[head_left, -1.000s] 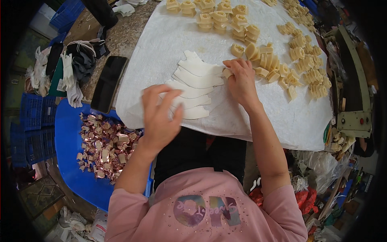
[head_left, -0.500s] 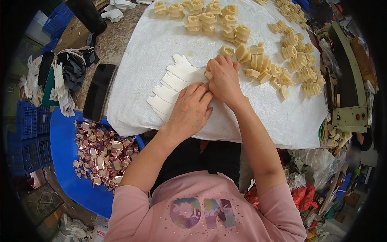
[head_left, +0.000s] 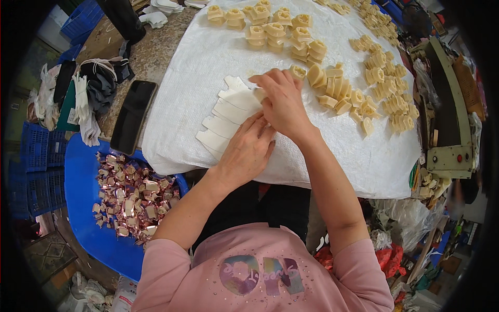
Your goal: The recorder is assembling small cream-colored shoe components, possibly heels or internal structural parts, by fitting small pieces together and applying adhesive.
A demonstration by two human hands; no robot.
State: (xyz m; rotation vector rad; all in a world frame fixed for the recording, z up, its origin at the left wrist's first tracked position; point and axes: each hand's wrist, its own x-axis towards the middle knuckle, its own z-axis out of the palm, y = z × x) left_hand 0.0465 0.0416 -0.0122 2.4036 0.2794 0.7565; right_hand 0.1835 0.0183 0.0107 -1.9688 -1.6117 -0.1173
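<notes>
A row of overlapping flat white pieces (head_left: 226, 109) with shaped edges is spread on the white cloth in front of me. My left hand (head_left: 249, 143) lies over their near right end, fingers stretched out and pressed down. My right hand (head_left: 283, 101) is arched just beside it, close to the left fingertips. Its thumb and fingers close around a small cream-coloured block (head_left: 259, 94) at the end of the white row. Most of that block is hidden under the right hand. Cream hollow moulded pieces (head_left: 335, 86) sit in a cluster just right of this hand.
More cream pieces (head_left: 275, 31) stand in groups at the back and right of the cloth (head_left: 182, 88). A black phone (head_left: 133, 117) lies at left. Below it, a blue tub (head_left: 83, 208) holds shiny pink pieces (head_left: 135, 200). A green metal machine (head_left: 452, 119) is at right.
My right hand has lifted and shifted its fingers slightly up and left over the block. My left hand stays on the white pieces. The whole view has shifted a little.
</notes>
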